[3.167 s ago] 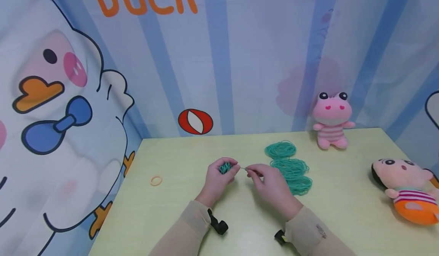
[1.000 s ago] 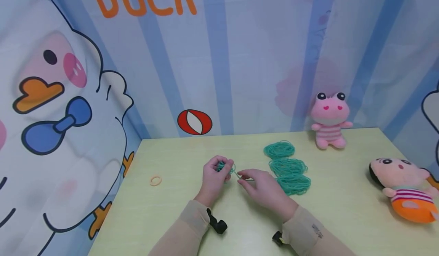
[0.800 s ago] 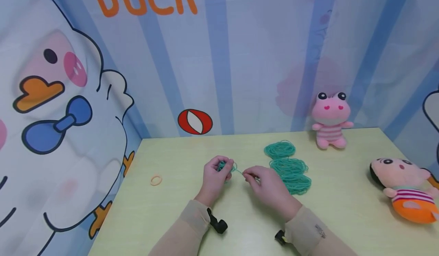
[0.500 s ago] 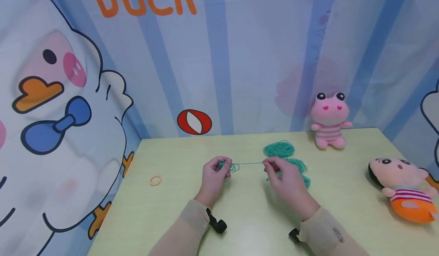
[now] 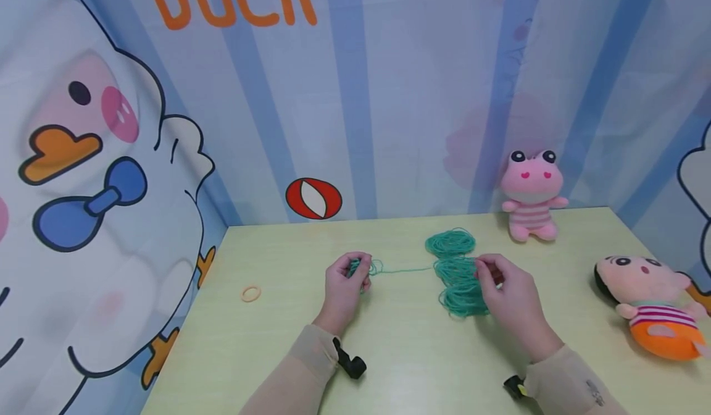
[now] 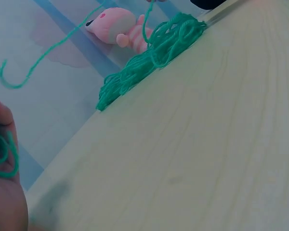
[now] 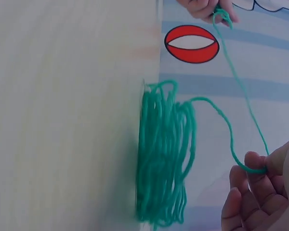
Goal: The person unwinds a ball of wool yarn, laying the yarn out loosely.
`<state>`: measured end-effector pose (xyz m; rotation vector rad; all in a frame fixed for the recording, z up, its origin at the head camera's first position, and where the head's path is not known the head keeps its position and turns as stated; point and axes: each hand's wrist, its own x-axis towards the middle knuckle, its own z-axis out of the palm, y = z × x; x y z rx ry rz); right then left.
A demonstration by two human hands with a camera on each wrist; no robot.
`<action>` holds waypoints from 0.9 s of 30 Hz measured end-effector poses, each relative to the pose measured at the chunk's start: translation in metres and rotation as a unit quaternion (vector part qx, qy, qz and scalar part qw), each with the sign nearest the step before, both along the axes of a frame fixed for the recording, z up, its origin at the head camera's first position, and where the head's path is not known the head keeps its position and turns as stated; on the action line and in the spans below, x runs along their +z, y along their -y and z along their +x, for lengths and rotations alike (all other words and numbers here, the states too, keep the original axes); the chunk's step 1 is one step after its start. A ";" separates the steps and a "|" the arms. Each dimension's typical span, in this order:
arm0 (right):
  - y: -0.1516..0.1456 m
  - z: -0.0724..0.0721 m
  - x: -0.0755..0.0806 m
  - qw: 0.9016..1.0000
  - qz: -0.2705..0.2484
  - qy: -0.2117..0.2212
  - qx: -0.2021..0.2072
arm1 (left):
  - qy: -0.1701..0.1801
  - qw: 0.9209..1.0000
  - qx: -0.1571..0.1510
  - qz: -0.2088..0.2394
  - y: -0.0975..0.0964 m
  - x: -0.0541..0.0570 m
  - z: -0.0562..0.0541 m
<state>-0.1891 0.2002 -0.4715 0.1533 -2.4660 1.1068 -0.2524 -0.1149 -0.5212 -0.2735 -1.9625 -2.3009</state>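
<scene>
My left hand (image 5: 341, 291) grips a small loose bundle of green yarn (image 6: 4, 156), its curled fingers hiding much of it. A few loops stick out past the thumb. From there a thin strand (image 5: 405, 271) stretches right, over the yarn skeins, to my right hand (image 5: 513, 294), whose thumb and forefinger pinch it. The right wrist view shows the yarn running on from those fingertips in a slack curve (image 7: 226, 127) down to the pile. Three flattened green skeins lie in a row: the far skein (image 5: 450, 242), the middle skein (image 5: 455, 271) and the near skein (image 5: 462, 302).
A peach-coloured ring (image 5: 250, 293) lies on the pale table (image 5: 289, 365) at the left. At the back right sits a pink frog-like plush toy (image 5: 533, 196), and a plush doll (image 5: 652, 307) lies at the right edge. A printed fabric backdrop (image 5: 400, 94) stands behind the table.
My right hand has moved right, away from the left one and past the skeins, drawing out a longer strand. The left hand stays nearly in place, with loops now showing beyond its thumb.
</scene>
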 end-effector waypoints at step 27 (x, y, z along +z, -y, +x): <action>-0.024 0.003 -0.003 0.991 0.095 0.090 -0.015 | -0.007 0.999 -0.028 0.031 0.000 0.007 0.004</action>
